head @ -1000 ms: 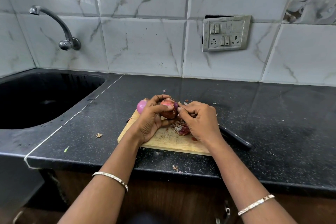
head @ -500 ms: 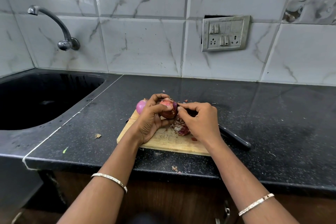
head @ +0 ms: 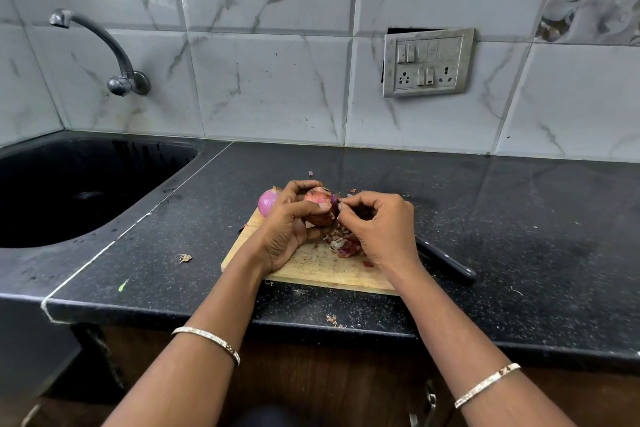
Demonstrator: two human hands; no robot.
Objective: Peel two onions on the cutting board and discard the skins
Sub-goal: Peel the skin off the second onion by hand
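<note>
My left hand (head: 287,229) grips a partly skinned red onion (head: 320,206) just above the wooden cutting board (head: 311,267). My right hand (head: 381,225) pinches the skin at the onion's right side with thumb and fingertips. A second onion (head: 268,201), pink and smooth, sits at the board's far left corner, half hidden by my left hand. A small heap of torn skins (head: 343,243) lies on the board under my hands.
A black-handled knife (head: 446,262) lies on the dark counter, right of the board. The black sink (head: 69,191) and tap (head: 117,55) are at left. Skin scraps (head: 184,257) lie on the counter left of the board and near the front edge (head: 331,320).
Both hands stay at the onion. My right fingers have shifted slightly on its right side, pinching the skin. The onion has barely moved.
</note>
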